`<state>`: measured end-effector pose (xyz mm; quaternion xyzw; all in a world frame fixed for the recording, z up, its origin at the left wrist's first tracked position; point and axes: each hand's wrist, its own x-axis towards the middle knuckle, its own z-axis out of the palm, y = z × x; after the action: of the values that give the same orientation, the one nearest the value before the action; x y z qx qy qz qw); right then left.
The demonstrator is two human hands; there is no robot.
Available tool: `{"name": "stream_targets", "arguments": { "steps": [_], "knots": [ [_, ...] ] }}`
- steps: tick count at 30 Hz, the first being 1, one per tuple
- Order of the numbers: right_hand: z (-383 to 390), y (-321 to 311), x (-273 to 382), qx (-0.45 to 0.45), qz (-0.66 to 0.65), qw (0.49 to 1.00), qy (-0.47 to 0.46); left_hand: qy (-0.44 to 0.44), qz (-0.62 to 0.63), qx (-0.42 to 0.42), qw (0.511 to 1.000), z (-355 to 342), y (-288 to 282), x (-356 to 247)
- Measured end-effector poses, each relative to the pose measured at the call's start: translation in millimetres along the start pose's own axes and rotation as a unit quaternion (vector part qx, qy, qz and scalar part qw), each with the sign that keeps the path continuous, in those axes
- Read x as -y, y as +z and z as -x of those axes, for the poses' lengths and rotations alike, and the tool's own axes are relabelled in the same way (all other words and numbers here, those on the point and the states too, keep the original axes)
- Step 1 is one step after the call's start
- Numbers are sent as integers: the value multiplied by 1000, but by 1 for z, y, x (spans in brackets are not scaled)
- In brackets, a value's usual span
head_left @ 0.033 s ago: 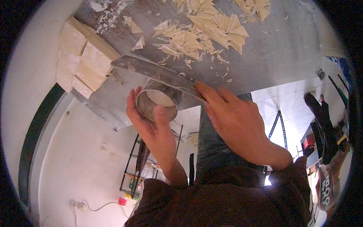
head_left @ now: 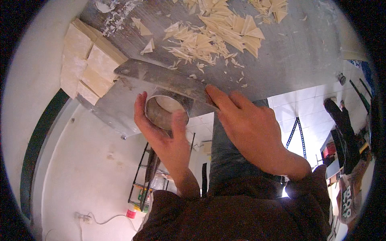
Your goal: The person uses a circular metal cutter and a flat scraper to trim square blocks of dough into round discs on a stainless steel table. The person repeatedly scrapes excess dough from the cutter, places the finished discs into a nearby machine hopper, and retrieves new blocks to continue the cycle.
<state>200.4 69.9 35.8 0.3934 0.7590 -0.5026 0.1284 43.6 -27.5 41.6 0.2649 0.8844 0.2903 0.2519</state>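
Note:
My left hand (head_left: 164,135) is curled round a short round metal cup (head_left: 156,116), its open end tilted toward me. My fingers lie along its left side and the thumb crosses in front of the opening. Over the cup's far side slants a long, wide metal knife blade (head_left: 159,76), close against its wall; whether they touch I cannot tell. My right hand (head_left: 253,132) grips the knife at its right end, the fingers closed and the handle mostly hidden. Beyond the blade, cut dough scraps (head_left: 211,34) lie scattered on the metal table (head_left: 297,60).
Stacks of pale, floured square dough sheets (head_left: 100,62) stand at the table's left edge. White flour (head_left: 114,18) is strewn at the far left. A black wire shelf (head_left: 138,176) stands below by the white wall (head_left: 84,172). The table's near edge runs under my hands.
The knife has shifted slightly left along the cup. My left thumb has moved a little to the right across the cup's opening. The dough has not visibly moved.

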Motion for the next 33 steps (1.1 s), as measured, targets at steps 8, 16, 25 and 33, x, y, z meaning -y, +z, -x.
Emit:
{"name": "stream_targets", "arguments": {
  "steps": [8, 16, 25, 33],
  "knots": [
    [18, 3, -3, 21, 23, 999, -18, -37, -36, 17, 999, 11, 6, 14],
    [-11, 15, 10, -47, 58, 996, -45, -32, -6, 12, 999, 1, 7, 18],
    [-28, 8, 21, -54, 60, 996, -41, 0, -23, 3, 1000, -3, 12, 11],
    [-11, -17, 29, 53, 55, 996, 48, -6, 0, 11, 1000, -7, 12, 8]
  ]
}}
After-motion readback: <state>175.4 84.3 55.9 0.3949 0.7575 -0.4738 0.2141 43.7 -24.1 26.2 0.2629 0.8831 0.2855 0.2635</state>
